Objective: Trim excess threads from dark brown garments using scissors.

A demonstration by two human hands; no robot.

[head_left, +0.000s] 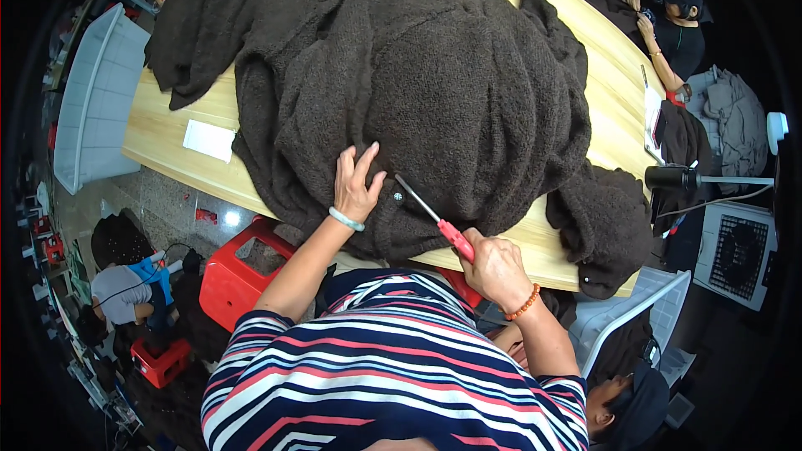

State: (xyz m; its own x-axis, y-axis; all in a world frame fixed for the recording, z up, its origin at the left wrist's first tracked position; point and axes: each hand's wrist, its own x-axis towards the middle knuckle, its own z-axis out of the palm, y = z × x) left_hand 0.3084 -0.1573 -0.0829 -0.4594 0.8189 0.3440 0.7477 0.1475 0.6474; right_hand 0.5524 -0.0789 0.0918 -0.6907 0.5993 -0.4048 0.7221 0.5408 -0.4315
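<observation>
A large dark brown knitted garment (426,83) lies in thick folds over the table in front of me. My left hand (359,181) rests on its near part with the fingers spread on the knit. My right hand (497,269) grips the red handle of a tool with a long thin metal shaft (455,242). The tool's tip touches or nearly touches the knit, just right of my left fingers. What shape the tip has is too small to make out. Just below the tip, a small pale round spot, perhaps a button (398,196), shows on the garment.
The light wooden table (614,92) carries more brown knits (606,221) and a white card (209,141). A red stool (238,271) stands at my left. White bins (100,100) flank the table. Other people (681,25) are at the far right, lower right and lower left.
</observation>
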